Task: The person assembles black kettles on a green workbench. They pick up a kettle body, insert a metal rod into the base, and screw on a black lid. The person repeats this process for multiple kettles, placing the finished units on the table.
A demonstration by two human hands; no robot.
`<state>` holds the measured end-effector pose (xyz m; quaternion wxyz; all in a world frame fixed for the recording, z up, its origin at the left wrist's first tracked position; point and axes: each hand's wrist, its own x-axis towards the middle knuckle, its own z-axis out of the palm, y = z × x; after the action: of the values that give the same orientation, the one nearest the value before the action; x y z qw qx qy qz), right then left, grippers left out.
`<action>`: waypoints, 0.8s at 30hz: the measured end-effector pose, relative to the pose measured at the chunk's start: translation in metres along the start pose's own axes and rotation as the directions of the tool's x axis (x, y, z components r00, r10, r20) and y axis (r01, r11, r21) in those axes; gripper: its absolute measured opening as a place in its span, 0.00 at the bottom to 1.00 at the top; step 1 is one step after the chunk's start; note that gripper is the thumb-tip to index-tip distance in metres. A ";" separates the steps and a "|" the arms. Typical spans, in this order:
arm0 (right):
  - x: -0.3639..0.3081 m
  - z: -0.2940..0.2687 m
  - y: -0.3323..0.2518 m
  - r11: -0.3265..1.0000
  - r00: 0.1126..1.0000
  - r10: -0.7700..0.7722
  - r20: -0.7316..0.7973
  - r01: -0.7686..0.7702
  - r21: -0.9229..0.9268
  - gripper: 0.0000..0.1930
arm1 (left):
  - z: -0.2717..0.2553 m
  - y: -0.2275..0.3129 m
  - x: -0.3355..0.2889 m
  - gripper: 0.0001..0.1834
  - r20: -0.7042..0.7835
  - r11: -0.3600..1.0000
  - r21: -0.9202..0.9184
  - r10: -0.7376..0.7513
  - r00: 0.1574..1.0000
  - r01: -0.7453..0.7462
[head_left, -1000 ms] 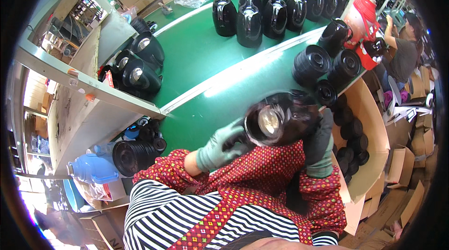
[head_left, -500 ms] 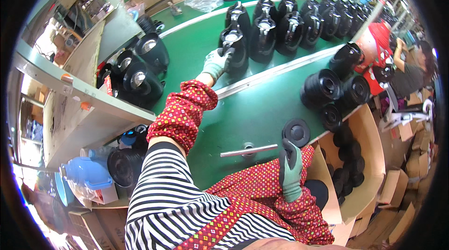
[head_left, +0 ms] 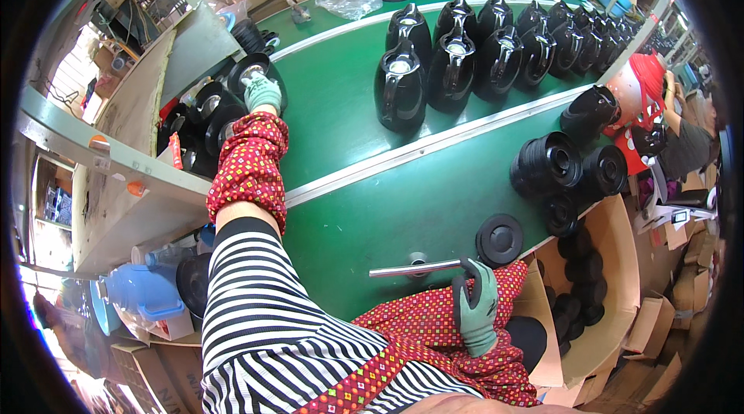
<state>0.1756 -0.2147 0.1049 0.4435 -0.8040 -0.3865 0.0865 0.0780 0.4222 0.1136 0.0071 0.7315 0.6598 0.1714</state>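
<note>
My left hand, in a green glove with dark fingertips, is stretched out to the left. It is closed on the upper part of a black jug with a shiny metal-looking top; the jug hides part of its fingers. More black jugs crowd beside it. My right hand, gloved the same way, rests above my lap with loosely bent fingers apart and nothing visible in it. Just beyond it a flat black round lid and a metal bar lie on the green table.
Rows of black jugs stand beyond a pale rail. Stacked black round parts sit at right, above a cardboard box of black discs. A grey metal frame borders the left. Another person is at far right.
My left hand has let go of a standing jug in the front row and moved left to the jug at the table's left side. My right hand has shifted slightly, its fingers bending more.
</note>
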 end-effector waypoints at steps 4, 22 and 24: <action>-0.001 0.000 0.005 1.000 1.000 -0.002 0.006 0.002 -0.002 0.20 | -0.004 0.011 -0.036 0.34 -0.111 0.988 -0.047 0.143 0.983 -0.149; 0.059 -0.068 -0.063 0.609 0.867 0.163 0.471 -0.464 0.643 0.29 | -0.235 0.049 -0.369 0.21 -0.109 -0.221 -0.533 0.975 -0.192 -0.817; 0.034 -0.086 -0.059 0.458 0.875 0.176 0.451 -0.478 0.750 0.35 | -0.236 0.056 -0.373 0.23 -0.295 -0.327 -0.663 0.941 -0.166 -0.674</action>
<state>0.2080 -0.2277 0.2089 0.6833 -0.5222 -0.1954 0.4714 0.0441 0.0029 0.2586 0.2570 0.9180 -0.2398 0.1838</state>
